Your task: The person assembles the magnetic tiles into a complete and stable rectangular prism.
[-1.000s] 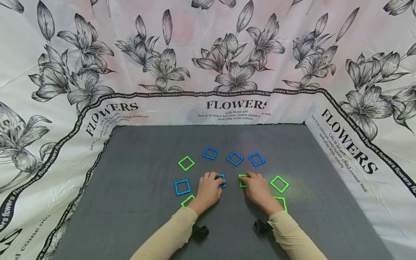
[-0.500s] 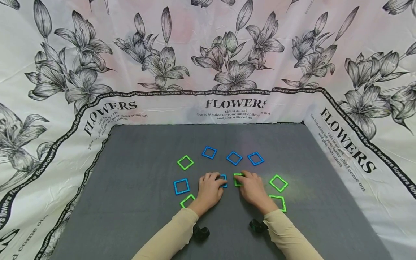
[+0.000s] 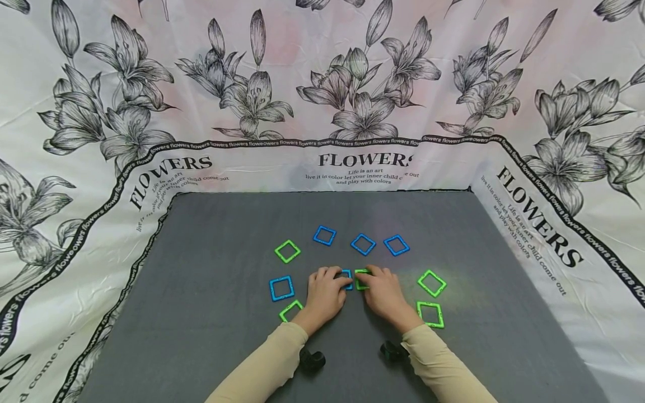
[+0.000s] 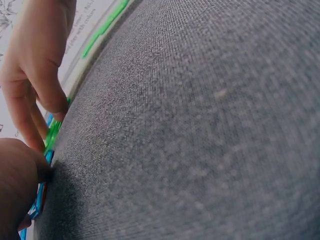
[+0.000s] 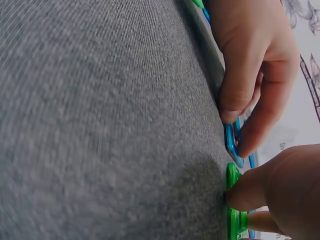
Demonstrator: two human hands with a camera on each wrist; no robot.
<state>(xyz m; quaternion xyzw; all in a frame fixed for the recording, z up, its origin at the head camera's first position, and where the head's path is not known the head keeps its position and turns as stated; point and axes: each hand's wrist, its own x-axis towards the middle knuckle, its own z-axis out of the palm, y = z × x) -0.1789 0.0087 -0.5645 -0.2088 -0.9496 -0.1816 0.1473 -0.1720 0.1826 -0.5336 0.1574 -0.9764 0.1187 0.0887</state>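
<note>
Near the middle of the grey felt mat (image 3: 211,313) — left hand (image 3: 325,294) pinches a blue square plastic frame (image 3: 346,279); right hand (image 3: 385,292) pinches a green square plastic frame (image 3: 360,279), edges nearly touching. Beyond — three blue square frames (image 3: 362,244) toward the far edge.

Left hand (image 3: 325,294) and right hand (image 3: 384,291) pinch, knuckles nearly meeting.

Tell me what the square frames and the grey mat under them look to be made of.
Square frames, like the blue frame and green frame in the hands: probably moulded plastic, bright and glossy, with thin rigid edges. Grey mat: woven fabric or felt, matte, with visible weave.
</note>
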